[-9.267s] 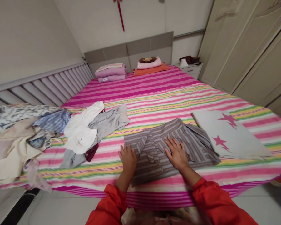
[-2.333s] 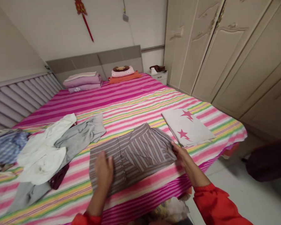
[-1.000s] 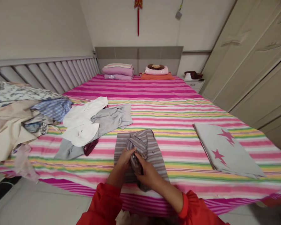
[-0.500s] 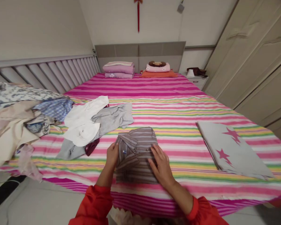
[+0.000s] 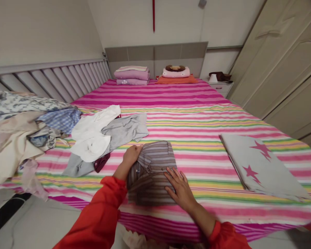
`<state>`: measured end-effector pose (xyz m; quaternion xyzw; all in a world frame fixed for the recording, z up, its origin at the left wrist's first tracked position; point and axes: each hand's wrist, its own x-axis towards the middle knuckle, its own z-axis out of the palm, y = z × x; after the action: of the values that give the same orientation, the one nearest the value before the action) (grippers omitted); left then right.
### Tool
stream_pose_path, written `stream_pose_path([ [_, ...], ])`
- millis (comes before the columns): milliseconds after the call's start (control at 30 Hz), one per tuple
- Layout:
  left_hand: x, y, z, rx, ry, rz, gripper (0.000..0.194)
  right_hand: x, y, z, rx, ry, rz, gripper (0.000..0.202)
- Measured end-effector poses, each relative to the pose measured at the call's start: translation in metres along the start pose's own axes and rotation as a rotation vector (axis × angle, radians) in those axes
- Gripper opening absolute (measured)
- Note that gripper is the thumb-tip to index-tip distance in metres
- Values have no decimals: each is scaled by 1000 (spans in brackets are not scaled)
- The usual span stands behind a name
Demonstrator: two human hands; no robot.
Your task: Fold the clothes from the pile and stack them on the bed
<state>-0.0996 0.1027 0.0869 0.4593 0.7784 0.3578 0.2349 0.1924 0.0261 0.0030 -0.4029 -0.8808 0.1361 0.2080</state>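
A brown-grey striped shirt (image 5: 158,188) lies folded into a rough rectangle near the bed's front edge, its collar and a small blue label toward the left. My left hand (image 5: 132,154) is closed on the shirt's upper left edge by the collar; the fingertips are partly hidden. On the right side of the shirt, my right hand (image 5: 180,188) rests flat with its fingers spread, close to a button. Left of the shirt, a white garment (image 5: 93,128) and a grey garment (image 5: 126,127) lie loosely overlapped, with a bit of maroon cloth (image 5: 101,162) beneath.
A folded grey cloth with pink stars (image 5: 261,166) lies at the right. Heaped clothes (image 5: 18,128) cover the bed's left side by a white railing (image 5: 67,76). Folded purple bedding (image 5: 133,75) and a pink pillow (image 5: 176,72) sit at the headboard (image 5: 171,52). Wardrobes (image 5: 282,65) stand at the right.
My left hand has moved up along the shirt's left edge to the collar. My right hand stays nearly in place on the shirt. The view has shifted slightly.
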Motion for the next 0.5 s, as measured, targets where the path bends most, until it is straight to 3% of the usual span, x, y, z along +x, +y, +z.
stream_pose_path([
  [133, 21, 18, 24, 102, -127, -25, 41, -2, 1, 1, -11, -4, -4, 52],
  [233, 21, 21, 30, 150, -145, 10, 33, -3, 1, 3, -22, -1, -15, 53],
  [367, 4, 10, 23, 254, 29, 73, 12, -3, 2, 5, -32, 16, -28, 53],
  [500, -11, 8, 18, 456, 137, 160, 23, -3, 2, 6, -34, 26, -35, 54],
])
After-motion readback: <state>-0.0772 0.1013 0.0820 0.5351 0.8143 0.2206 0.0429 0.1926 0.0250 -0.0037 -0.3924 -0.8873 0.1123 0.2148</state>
